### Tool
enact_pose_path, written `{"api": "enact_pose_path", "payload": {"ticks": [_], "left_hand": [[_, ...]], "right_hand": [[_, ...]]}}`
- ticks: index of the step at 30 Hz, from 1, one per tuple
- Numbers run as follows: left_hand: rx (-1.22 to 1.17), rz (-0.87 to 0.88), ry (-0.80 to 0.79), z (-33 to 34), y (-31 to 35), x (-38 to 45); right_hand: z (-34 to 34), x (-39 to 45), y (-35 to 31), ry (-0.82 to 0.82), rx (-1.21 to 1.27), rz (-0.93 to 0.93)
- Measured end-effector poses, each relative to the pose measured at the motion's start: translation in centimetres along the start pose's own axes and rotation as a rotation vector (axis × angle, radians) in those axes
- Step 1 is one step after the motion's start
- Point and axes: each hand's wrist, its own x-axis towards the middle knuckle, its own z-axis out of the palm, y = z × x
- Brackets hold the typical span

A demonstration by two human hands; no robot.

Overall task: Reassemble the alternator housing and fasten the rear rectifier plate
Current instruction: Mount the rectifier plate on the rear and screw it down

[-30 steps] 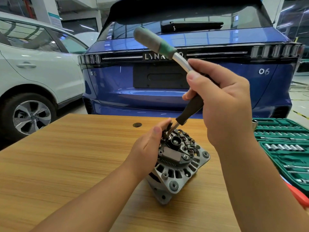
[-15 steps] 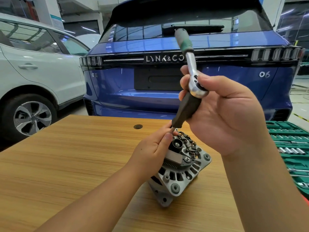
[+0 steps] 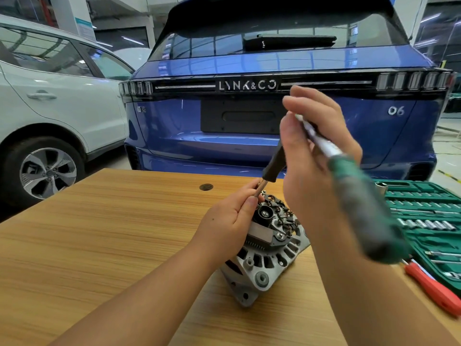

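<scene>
The grey alternator [image 3: 264, 260] lies tilted on the wooden table [image 3: 112, 233], its rear rectifier plate [image 3: 277, 223] facing up toward me. My left hand [image 3: 229, 221] rests on its left side and pinches the metal tip of a black extension bar [image 3: 273, 166] against the plate's far edge. My right hand [image 3: 311, 156] grips the ratchet head at the top of that bar. The ratchet's green handle [image 3: 361, 208] sweeps blurred toward the lower right, in front of my right forearm.
A green socket set case [image 3: 429, 221] lies open at the right table edge, with a red-handled tool [image 3: 434, 288] in front of it. A round cable hole [image 3: 206, 187] sits behind the alternator. A blue car and a white car stand beyond the table.
The ratchet handle has swung from pointing up-left, over the top, down to the lower right. My left hand has kept its pinch on the bar's tip at the alternator.
</scene>
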Motion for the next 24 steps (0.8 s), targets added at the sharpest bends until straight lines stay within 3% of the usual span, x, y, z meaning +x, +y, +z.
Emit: {"api": "enact_pose_path", "payload": {"ticks": [2, 5, 11, 18, 24], "left_hand": [[-0.001, -0.019, -0.023, -0.2, 0.1, 0.0], [-0.025, -0.044, -0.023, -0.2, -0.1, -0.1], [-0.044, -0.027, 0.003, 0.1, -0.4, -0.1], [-0.044, -0.03, -0.01, 0.1, -0.6, 0.0], [-0.088, -0.032, 0.005, 0.5, -1.1, 0.2]], "right_hand": [[-0.3, 0.0, 0.5, -0.157, -0.116, -0.111], [-1.1, 0.5, 0.6, -0.357, 0.091, 0.003], [-2.0, 1.4, 0.9, -0.497, 0.346, 0.289], [-2.6, 1.9, 2.3, -0.654, 0.428, 0.342], [-3.1, 1.8, 2.2, -0.666, 0.541, 0.384]]}}
